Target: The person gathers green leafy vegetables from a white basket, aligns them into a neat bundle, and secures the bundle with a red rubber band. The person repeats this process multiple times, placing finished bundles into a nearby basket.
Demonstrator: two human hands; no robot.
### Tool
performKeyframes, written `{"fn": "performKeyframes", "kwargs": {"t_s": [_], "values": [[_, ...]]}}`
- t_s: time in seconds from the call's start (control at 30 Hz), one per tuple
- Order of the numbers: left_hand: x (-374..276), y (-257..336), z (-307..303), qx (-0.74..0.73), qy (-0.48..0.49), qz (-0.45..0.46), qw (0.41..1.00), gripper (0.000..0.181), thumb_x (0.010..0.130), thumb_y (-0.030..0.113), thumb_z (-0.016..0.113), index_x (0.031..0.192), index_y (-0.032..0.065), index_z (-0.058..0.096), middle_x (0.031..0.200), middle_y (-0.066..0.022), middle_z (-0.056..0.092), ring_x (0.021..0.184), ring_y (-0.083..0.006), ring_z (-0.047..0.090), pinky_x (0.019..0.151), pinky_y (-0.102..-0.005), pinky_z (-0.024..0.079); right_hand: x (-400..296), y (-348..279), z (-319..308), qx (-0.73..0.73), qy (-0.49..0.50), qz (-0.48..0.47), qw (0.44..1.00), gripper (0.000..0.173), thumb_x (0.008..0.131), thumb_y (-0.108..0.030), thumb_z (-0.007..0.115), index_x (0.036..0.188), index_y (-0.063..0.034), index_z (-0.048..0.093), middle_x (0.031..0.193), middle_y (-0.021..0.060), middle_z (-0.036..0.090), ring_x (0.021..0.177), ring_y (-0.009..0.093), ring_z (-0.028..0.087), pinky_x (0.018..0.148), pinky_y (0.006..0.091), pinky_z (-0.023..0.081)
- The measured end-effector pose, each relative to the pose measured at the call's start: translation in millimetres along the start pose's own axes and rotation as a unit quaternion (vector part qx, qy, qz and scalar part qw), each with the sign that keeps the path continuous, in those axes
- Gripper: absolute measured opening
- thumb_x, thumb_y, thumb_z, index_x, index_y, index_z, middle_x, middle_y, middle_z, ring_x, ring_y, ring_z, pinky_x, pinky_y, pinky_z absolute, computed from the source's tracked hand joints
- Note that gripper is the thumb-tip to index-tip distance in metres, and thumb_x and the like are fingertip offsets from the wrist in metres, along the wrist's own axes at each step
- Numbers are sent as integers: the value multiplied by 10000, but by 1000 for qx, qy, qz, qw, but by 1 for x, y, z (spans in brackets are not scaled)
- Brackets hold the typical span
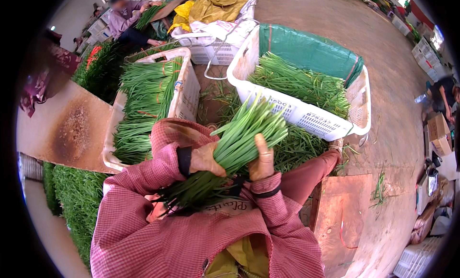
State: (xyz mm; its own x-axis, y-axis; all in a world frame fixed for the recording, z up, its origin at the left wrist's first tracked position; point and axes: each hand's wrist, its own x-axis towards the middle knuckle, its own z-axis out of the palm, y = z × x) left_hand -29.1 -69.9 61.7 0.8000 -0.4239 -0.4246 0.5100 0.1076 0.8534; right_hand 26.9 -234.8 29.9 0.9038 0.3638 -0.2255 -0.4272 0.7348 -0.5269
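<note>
A thick loose bunch of green chives (237, 152) is between my two hands above my lap, its pale ends pointing up and away. My left hand (206, 160) is wrapped around its left side. On the right side my right hand (263, 159) presses against it, thumb up, a ring on one finger. The dark leaf tips hang toward my apron. Left of my knee, a white plastic crate (187, 87) holds bundles tied with orange bands. Another white crate (305, 116), lined with green woven sheeting (305, 50), has loose chives (298, 78) in it.
Trimmed leaves (302, 148) litter the floor below the right crate. A wooden board (341, 213) lies at my right, with a red band on it. At left are a stained board (72, 130) and piled greens (79, 195). A co-worker (125, 19) sits far left, handling greens.
</note>
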Motion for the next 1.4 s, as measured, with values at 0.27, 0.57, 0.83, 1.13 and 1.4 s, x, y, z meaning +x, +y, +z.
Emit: {"fn": "performKeyframes", "kwargs": {"t_s": [0.27, 0.57, 0.83, 1.13, 1.4], "values": [[-68, -90, 15, -60, -37, 13, 997, 784, 658, 25, 755, 1346, 84, 382, 1344, -60, 442, 1244, -172, 385, 1045, -343, 292, 28, -21, -56, -226, 19, 48, 973, 347, 931, -272, 501, 1189, -44, 545, 999, 85, 655, 889, 161, 609, 795, 270, 488], [-66, -78, 28, -39, -5, 47, 998, 789, 711, -46, 695, 1376, 84, 290, 1356, -57, 424, 1243, -177, 396, 1046, -329, 307, 6, -33, 1, -833, -332, -174, 408, 493, 752, -519, 591, 1111, -182, 623, 1340, 43, 459, 1315, 251, 284, 1089, 482, 75], [-75, -80, 32, -74, 15, 55, 996, 768, 751, 45, 701, 1383, 110, 269, 1372, -55, 401, 1249, -172, 390, 1052, -332, 305, 46, -65, -26, -564, -6, -105, 819, 155, 851, -200, 619, 877, -77, 710, 791, 68, 689, 741, 176, 627, 713, 293, 497], [-79, -61, 53, 333, 122, 6, 935, 676, 864, 304, 570, 1404, 82, 229, 1396, -83, 364, 1265, -186, 376, 1042, -278, 303, 18, -54, -31, -690, -229, -111, 678, 332, 788, -355, 655, 925, -52, 670, 1021, 151, 642, 1057, 272, 553, 936, 387, 416], [-81, -97, 49, 392, 221, 66, 890, 836, 784, 287, 666, 1414, 47, 171, 1331, -88, 452, 1187, -191, 470, 986, -273, 362, 6, -72, -13, -881, -135, -177, 417, 529, 777, -573, 528, 1037, -131, 657, 1348, 76, 440, 1323, 263, 257, 1059, 443, 212]]}}
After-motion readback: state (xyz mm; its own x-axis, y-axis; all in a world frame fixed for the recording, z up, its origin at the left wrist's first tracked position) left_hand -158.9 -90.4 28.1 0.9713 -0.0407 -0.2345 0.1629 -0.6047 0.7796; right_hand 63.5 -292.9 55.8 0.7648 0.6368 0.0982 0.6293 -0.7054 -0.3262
